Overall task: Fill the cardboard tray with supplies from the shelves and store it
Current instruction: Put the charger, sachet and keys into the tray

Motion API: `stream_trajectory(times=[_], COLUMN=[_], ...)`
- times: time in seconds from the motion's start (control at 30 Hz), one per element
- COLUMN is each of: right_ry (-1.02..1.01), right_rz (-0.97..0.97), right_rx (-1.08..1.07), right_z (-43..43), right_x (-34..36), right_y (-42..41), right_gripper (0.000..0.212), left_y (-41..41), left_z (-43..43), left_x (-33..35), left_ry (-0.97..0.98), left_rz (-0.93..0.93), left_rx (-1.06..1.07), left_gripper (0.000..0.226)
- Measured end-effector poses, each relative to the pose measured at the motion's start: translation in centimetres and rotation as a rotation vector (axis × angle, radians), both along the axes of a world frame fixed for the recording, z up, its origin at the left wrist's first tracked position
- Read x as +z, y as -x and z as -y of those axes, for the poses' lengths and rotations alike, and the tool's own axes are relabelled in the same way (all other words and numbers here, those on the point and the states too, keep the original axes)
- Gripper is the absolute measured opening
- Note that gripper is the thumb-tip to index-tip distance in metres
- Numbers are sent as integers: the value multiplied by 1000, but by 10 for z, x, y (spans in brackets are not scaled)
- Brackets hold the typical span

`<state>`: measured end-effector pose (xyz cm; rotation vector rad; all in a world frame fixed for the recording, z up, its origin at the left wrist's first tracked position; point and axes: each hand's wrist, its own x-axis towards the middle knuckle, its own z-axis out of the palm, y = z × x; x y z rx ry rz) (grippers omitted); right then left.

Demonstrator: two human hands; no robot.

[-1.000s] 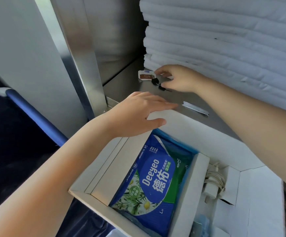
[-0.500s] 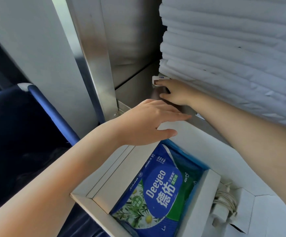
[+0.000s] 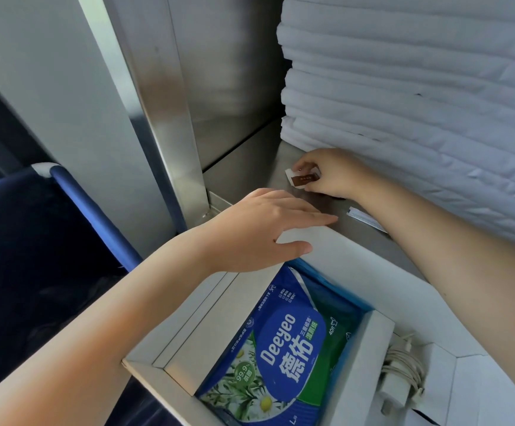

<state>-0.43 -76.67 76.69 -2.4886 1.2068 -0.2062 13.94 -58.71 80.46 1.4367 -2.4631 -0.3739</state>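
The right hand (image 3: 330, 173) pinches a small brown packet (image 3: 304, 179) on the shelf (image 3: 250, 167), between its front edge and the linen stack (image 3: 404, 87). The left hand (image 3: 259, 229) rests, fingers (image 3: 311, 218) straight, on the cardboard tray (image 3: 357, 250) at that front edge. The thin packet may slip from this light pinch and miss the tray.

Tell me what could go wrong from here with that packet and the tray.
1. The right hand only pinches the small packet in its fingers; it may slip on the way to the cardboard tray.
2. The cardboard tray seems to jut past the shelf, with just the left hand flat at its rim; it could tip.
3. The thin sachet beside the right forearm might get swept off or forgotten.
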Motion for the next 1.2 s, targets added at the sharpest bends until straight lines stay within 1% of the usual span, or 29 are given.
stream_trajectory(times=[0.1,0.2,0.27,0.53,0.67,0.97,1.07,1.2], right_ry=[83,46,33,98,90,189,174,115], right_rz=[-68,-79,-86,-23,21,84,131,141], right_rx=[32,29,21,17,13,48,66,62], right_z=[-2,-1,0,0,-1,1,-1,-5], right_x=[-5,-10,-12,-9,-8,-3,2,7], right_y=[-1,-1,-1,-3,-3,-3,-2,-1], right_gripper=[51,54,55,53,48,28,23,20], left_y=[0,-1,-1,-1,-1,0,-1,-1], left_z=[0,0,0,2,2,3,3,3], left_x=[-1,-1,-1,-2,-3,-2,-2,-2], left_ry=[1,7,9,8,2,0,5,-2], left_rz=[2,2,0,5,8,2,-4,-14], left_rx=[-2,-7,-9,-6,-3,-3,-7,-10], left_gripper=[48,48,48,48,49,47,47,46])
